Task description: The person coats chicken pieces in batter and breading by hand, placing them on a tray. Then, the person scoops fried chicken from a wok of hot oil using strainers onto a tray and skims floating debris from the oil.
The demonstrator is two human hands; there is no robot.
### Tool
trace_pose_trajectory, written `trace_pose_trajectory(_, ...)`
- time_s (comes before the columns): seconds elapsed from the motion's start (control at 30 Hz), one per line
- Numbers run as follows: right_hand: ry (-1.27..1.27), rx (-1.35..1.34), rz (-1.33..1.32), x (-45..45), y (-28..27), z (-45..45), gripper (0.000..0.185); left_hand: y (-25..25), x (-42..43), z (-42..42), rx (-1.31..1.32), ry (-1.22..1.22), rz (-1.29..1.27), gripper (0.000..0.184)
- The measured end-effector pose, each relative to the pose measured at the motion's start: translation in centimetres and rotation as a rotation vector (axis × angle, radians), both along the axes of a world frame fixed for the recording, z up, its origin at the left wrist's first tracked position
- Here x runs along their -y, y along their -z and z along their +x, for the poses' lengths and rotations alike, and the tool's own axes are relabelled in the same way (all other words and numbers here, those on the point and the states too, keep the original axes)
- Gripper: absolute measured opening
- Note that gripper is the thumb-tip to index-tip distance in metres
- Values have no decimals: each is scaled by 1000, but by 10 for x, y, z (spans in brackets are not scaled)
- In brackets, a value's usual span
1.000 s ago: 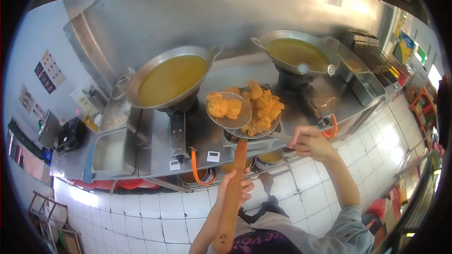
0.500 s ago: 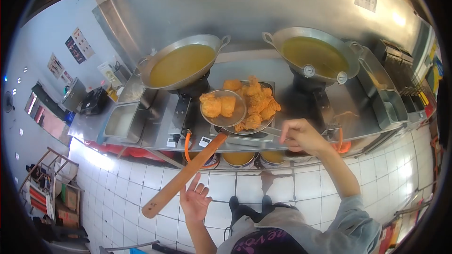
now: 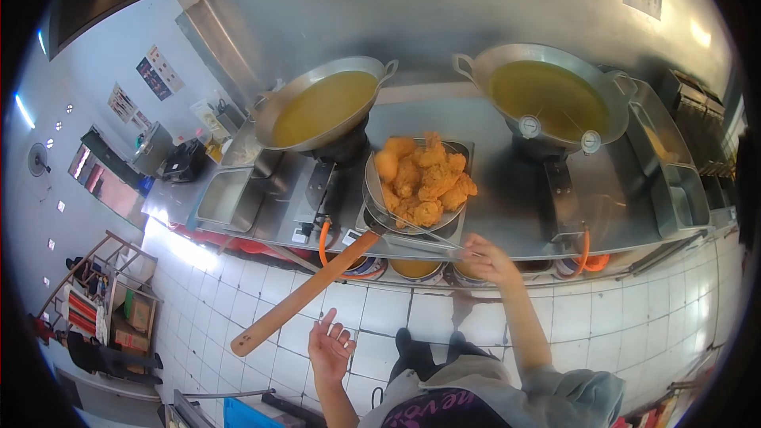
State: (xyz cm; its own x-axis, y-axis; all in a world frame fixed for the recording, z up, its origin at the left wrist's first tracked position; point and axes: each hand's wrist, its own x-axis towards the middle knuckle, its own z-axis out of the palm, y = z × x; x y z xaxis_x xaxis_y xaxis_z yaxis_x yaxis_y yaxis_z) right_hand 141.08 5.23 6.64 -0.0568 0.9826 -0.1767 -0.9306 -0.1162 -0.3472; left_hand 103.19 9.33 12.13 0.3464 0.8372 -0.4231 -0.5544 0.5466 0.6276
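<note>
My right hand (image 3: 493,260) pinches the thin metal handle of a small wire strainer (image 3: 376,180). Its bowl is tipped on edge against the left side of the golden fried chicken pieces (image 3: 432,178). They are heaped in a larger strainer with a long wooden handle (image 3: 305,292), which slants down to the left over the floor. That larger strainer rests on a metal stand on the counter. My left hand (image 3: 331,346) is below and right of the wooden handle, holding nothing, with its index finger out and the others loosely curled.
Behind the chicken, two wide woks of oil stand on burners, the left wok (image 3: 323,111) and the right wok (image 3: 547,99), which has two dial thermometers. Steel trays (image 3: 226,198) flank them. Orange gas hoses (image 3: 323,242) hang at the counter's front, with oil-filled tins (image 3: 416,268) below.
The small strainer has tipped over, and the pieces it carried now lie with the other chicken. My right hand has lowered slightly; the left fingers have curled a little.
</note>
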Motion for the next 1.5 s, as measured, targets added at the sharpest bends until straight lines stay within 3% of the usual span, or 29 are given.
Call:
trace_pose_trajectory(0.27,-66,-263,54,9,19,2,13,14,1,21,-31,65,-14,45)
trace_pose_trajectory(0.47,-62,0,119,10,11,-7,27,23,-3,28,-117,67,-38,41)
trace_pose_trajectory(0.53,-102,263,136,13,-6,-11,34,27,-2,29,-131,75,-28,41)
trace_pose_trajectory(0.57,-106,264,135,14,-15,-13,34,27,-2,30,-130,71,-30,41)
trace_pose_trajectory(0.63,-113,570,136,13,-31,-18,36,26,-2,32,-173,75,-14,40)
trace_pose_trajectory(0.77,-117,697,108,6,-41,-22,34,28,-3,29,-217,75,3,40)
trace_pose_trajectory(0.87,-151,787,149,0,-42,-21,33,22,-5,25,-279,86,78,46)
trace_pose_trajectory(0.93,-156,782,143,0,-45,-22,32,0,-2,29,-569,-77,254,54)
trace_pose_trajectory(1.07,-113,771,208,3,-51,-26,31,-21,-5,13,-625,-172,548,65)
trace_pose_trajectory(1.17,-75,963,94,9,-68,-26,31,-43,-11,9,-732,-236,766,68)
trace_pose_trajectory(1.3,43,1063,87,20,-81,-25,32,-43,-29,-10,-663,-121,878,59)
trace_pose_trajectory(1.4,336,1678,50,22,-102,-35,29,-26,-54,-26,-663,-60,884,56)
trace_pose_trajectory(1.43,349,1686,47,21,-110,-41,29,-15,-68,-35,-723,-14,940,55)
trace_pose_trajectory(1.5,496,1945,97,17,-134,-56,28,-10,-90,-51,-609,36,1002,56)
